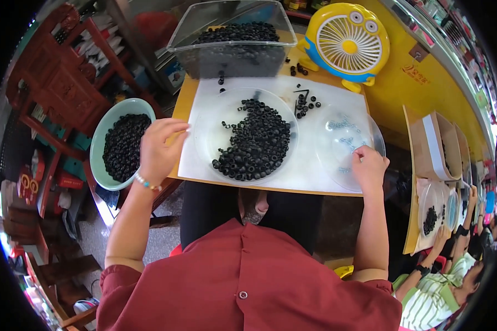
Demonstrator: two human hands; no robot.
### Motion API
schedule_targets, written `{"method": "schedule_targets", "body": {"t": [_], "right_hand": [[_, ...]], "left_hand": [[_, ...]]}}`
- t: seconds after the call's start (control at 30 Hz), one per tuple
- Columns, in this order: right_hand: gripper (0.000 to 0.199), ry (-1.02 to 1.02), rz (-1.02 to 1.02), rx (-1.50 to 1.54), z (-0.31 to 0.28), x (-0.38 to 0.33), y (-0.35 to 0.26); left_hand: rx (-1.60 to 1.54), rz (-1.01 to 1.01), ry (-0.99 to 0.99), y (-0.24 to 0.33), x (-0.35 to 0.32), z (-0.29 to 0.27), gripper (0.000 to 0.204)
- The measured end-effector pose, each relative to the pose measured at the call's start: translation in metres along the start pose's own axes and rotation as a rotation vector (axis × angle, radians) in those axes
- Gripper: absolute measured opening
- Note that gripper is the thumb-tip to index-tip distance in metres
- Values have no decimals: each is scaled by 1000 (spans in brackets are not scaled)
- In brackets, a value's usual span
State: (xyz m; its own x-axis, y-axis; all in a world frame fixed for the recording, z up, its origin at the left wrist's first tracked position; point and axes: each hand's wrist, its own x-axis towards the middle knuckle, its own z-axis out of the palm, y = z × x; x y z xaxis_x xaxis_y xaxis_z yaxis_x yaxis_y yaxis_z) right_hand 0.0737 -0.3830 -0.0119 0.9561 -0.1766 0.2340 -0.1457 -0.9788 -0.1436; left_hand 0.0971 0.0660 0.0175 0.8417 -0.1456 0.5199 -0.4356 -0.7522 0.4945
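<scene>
My left hand (161,148) is over the table's left edge, between the bowl and the large plate. Its fingers stretch to the right, with the thumb apart and nothing visible between them. A clear round plate (207,118) in the middle bears a heap of small black ring-shaped parts (259,138). On the right, my right hand (370,168) is closed in a pinch at a second clear plate (324,118). Small pale blue pieces (345,126) lie in that plate. Whatever the right fingertips pinch is too small to make out.
A clear bin (226,63) of black parts stands at the back, beside a yellow fan (348,47). Loose black parts and a hex key (302,98) lie near the fan. Left of the table is a green bowl (98,144) of black parts. Another person (436,292) works at right.
</scene>
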Motion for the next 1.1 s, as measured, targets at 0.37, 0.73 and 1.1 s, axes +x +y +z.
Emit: {"method": "schedule_targets", "body": {"t": [0.37,0.73,1.1], "right_hand": [[7,-7,28,195,-2,-1,-1],[7,-152,18,183,-9,-6,-7],[6,72,165,606,-15,-10,3]], "left_hand": [[423,308,-315,-3,29,63,11],[81,221,-623,43,14,32,12],[-64,-26,-517,46,12,35,8]]}}
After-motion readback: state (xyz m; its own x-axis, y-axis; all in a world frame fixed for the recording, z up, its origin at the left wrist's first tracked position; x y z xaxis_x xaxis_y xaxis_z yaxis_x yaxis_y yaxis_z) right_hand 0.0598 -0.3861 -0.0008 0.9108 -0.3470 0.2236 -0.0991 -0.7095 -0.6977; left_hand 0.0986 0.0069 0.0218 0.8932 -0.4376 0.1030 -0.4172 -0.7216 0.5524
